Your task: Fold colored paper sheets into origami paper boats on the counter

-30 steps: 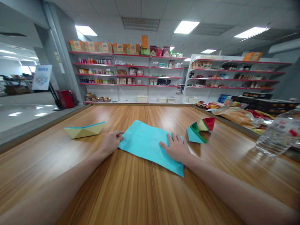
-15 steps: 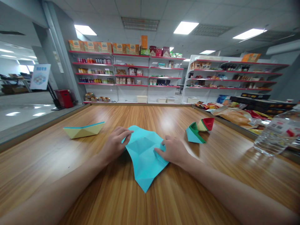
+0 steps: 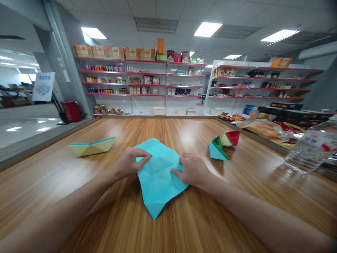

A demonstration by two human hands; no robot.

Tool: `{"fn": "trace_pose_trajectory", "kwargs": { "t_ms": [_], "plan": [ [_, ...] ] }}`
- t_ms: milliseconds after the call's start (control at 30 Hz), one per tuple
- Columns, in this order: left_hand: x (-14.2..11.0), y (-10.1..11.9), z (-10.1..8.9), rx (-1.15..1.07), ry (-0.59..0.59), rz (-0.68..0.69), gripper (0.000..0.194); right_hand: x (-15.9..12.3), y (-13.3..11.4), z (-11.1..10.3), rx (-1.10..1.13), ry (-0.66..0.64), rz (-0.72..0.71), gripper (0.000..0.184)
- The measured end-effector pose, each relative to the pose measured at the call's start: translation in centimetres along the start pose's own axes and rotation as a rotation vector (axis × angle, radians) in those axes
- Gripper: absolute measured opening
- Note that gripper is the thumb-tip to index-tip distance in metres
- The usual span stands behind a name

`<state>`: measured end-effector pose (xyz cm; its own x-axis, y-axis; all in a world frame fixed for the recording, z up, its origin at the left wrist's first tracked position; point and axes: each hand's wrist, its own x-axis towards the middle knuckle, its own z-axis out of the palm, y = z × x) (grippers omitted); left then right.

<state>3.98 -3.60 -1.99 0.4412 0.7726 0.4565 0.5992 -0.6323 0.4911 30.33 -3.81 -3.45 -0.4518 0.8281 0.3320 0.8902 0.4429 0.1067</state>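
A creased sheet of light blue paper (image 3: pixel 159 175) lies in front of me, one corner pointing toward me and its surface bowed along fold lines. My left hand (image 3: pixel 134 160) pinches its left edge between thumb and fingers. On the right edge, my right hand (image 3: pixel 192 168) grips the paper with curled fingers, the thumb resting on top. To the left stands a yellow paper boat (image 3: pixel 93 148) with a blue rim. Right of my right hand sit a blue and green folded paper piece (image 3: pixel 219 149) and, touching or just behind it, a red and yellow one (image 3: pixel 231 138).
The wooden table (image 3: pixel 126 218) has a raised edge. A clear plastic bottle (image 3: pixel 306 151) stands at the right, near packaged snacks (image 3: pixel 265 129) and dark boxes (image 3: pixel 292 115). Stocked shelves (image 3: pixel 146 86) line the far side. A red bin (image 3: pixel 70 111) is on the floor at the left.
The blue sheet has been turned so a corner points toward me, and it now shows creases. Both hands went from resting at its edges to gripping them; the left hand shifted slightly rightward.
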Motion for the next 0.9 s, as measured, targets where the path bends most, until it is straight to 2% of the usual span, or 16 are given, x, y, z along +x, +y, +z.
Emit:
{"fn": "trace_pose_trajectory", "kwargs": {
  "t_ms": [67, 133, 267, 367, 467, 533, 700, 900],
  "plan": [
    [-0.2, -0.7, 1.1, 0.104, -0.152, 0.003, 0.029, -0.1, 0.0, 0.0, 0.019, 0.003, -0.011, 0.047],
    [-0.4, -1.6, 2.0, 0.152, -0.244, 0.013, 0.035, -0.1, 0.2, 0.1, 0.081, 0.01, -0.003, 0.041],
    [-0.6, -3.1, 2.3, 0.156, -0.33, -0.032, 0.041, 0.0, 0.6, 0.9, 0.273, 0.006, 0.023, 0.024],
    [-0.8, -3.5, 1.8, 0.19, -0.381, -0.029, 0.042, 0.1, 0.9, 1.6, 0.412, 0.047, -0.066, 0.017],
    [-0.9, -3.6, 1.6, 0.204, -0.405, 0.001, 0.042, 0.3, 1.2, 2.1, 0.546, 0.115, -0.185, 0.015],
    [-0.9, -3.7, 1.5, 0.196, -0.407, 0.006, 0.042, 0.6, 1.6, 2.5, 0.621, 0.113, -0.223, 0.018],
    [-1.0, -3.9, 1.2, 0.164, -0.405, -0.004, 0.041, 1.4, 3.1, 3.5, 0.757, 0.102, -0.206, 0.035],
    [-1.0, -5.2, 0.3, 0.119, -0.38, -0.055, 0.039, 1.5, 3.5, 3.9, 0.766, 0.066, -0.198, 0.032]
  ]
}}
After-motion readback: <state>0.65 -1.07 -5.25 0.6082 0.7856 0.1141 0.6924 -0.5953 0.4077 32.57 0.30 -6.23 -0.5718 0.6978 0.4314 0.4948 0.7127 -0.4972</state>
